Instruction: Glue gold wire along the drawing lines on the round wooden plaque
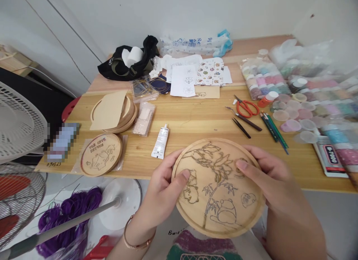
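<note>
We hold a round wooden plate (195,208) with both hands, tilted towards us at the near edge of the table (192,118); we cannot tell whether it touches the wood. Line drawings cover its face: leafy branches, bamboo, a panda and smaller figures. Our left hand (163,195) grips the left rim, thumb on the face, and a bracelet (127,230) circles that wrist. Our right hand (270,174) clasps the upper right side, its thumb also pressed flat on the face.

Just beyond the plate lies a white tube (161,142). To the right we see tweezers (241,128), a craft knife (247,120), red-handled scissors (248,108) and several pencils (274,129), then small plastic cups (292,114) crowded near bagged jars (263,79). To the left lies another round plate (102,157) with a cat drawing; behind it, a sheet of brown paper (109,109) rests on stacked plates (130,120). Farther back are loose papers (183,83) and a black bag (117,66).
</note>
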`<state>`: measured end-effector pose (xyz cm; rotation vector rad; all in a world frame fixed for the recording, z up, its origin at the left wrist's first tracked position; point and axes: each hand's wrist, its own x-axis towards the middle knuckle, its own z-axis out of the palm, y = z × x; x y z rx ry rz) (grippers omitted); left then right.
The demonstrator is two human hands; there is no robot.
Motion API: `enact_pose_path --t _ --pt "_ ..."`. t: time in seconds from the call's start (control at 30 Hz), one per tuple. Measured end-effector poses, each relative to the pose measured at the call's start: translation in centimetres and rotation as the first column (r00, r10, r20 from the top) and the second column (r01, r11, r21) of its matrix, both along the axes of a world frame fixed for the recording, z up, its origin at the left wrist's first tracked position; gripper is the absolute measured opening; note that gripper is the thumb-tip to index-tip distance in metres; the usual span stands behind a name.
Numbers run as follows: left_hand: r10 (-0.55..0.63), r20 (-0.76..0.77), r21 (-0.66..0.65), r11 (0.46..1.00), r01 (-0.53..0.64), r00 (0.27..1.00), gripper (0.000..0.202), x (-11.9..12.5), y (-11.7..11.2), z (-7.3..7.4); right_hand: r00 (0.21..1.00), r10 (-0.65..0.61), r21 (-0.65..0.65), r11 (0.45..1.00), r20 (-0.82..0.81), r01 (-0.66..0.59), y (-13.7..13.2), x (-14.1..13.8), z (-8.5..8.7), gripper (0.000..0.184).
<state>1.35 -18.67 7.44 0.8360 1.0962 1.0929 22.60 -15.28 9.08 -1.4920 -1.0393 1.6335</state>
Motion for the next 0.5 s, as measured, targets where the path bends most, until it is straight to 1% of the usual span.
enact_pose_path --t 0.17,0.27,0.37,0.43,0.5 --pt "-0.005 0.123 -0.01 1.0 0.007 0.992 0.032 -0.2 0.1 -0.2 0.998 0.001 0.047 0.999 -0.063 0.002 0.1 0.3 -1.4 0.039" --pt "-0.04 0.169 0.013 0.999 0.038 0.985 0.038 -0.3 0.1 -0.1 0.996 -0.006 0.069 0.998 -0.087 0.012 0.1 0.4 -1.9 0.041" --pt "-0.091 0.183 0.022 0.996 0.089 0.979 0.05 -0.3 0.0 0.0 0.998 -0.01 0.043 0.999 -0.062 0.013 0.1 0.4 -1.5 0.041" --pt "-0.098 0.183 0.018 0.995 0.096 0.978 0.052 -0.2 -0.1 0.1 0.999 -0.017 0.016 1.0 -0.047 0.017 0.1 0.3 -1.0 0.038" --pt "-0.093 0.188 0.008 0.996 0.093 0.978 0.051 -0.2 0.0 0.2 0.999 -0.022 0.015 1.0 -0.039 0.023 0.1 0.3 -0.9 0.037"
